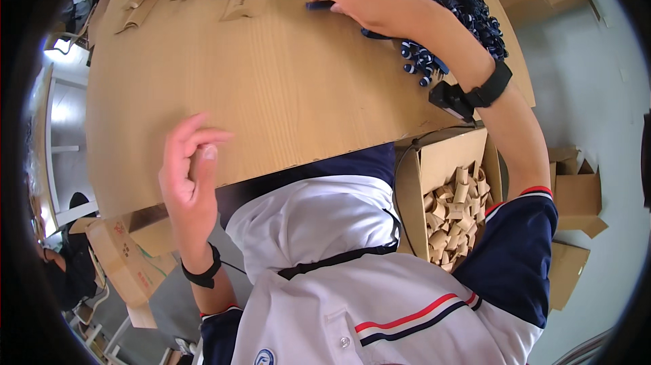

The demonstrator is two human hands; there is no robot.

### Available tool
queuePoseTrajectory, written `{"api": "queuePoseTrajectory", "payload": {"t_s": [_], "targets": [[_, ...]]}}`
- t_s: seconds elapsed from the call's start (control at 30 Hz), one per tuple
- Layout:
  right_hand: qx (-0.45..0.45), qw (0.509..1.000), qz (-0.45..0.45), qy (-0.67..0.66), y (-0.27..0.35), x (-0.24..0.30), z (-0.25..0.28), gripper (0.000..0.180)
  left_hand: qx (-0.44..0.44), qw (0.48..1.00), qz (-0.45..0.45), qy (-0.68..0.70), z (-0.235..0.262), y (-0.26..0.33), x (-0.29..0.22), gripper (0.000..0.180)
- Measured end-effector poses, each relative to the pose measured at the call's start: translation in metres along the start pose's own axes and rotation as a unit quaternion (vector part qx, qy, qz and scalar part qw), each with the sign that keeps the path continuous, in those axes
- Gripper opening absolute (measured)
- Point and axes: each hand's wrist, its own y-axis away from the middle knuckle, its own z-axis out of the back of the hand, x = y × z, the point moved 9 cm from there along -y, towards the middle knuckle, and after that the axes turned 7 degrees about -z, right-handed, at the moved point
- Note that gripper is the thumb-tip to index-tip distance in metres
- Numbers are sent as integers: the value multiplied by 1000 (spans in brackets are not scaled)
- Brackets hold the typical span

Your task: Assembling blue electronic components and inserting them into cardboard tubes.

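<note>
My right hand (pixel 366 0) reaches across to the far side of the table (pixel 203 87), at the edge of a heap of navy pieces (pixel 461 6). Its fingers are bent over a short dark blue strip (pixel 319 5), whose end sticks out to the left; how firmly they grip it is partly hidden. Several pieces in the heap have rounded ends with white bands; their kind is unclear. Above the table's near left edge hovers my left hand (pixel 190 161), slightly blurred, fingers curved and apart from the thumb, with nothing in it.
Flat brown paper sleeves (pixel 241 2) lie at the far left of the table. By my right side, an open carton (pixel 437 155) holds many small brown paper pieces (pixel 458 212). More cartons (pixel 578 195) stand on the floor to the right, another carton (pixel 129 256) at lower left.
</note>
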Motion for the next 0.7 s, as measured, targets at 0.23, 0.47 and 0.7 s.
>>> {"api": "queuePoseTrajectory", "payload": {"t_s": [0.23, 0.47, 0.7], "targets": [[-251, 843, -320, -352, 9, -23, 104, 20, 16, 993, -109, 33, -10, -11, -68, 34], [-434, 776, -173, -423, 11, 18, 156, 20, -9, 970, -240, -33, -42, -60, -117, 54], [-508, 748, -139, -404, 16, 50, 183, 21, 25, 940, -123, 318, -70, -106, -114, 43]]}}
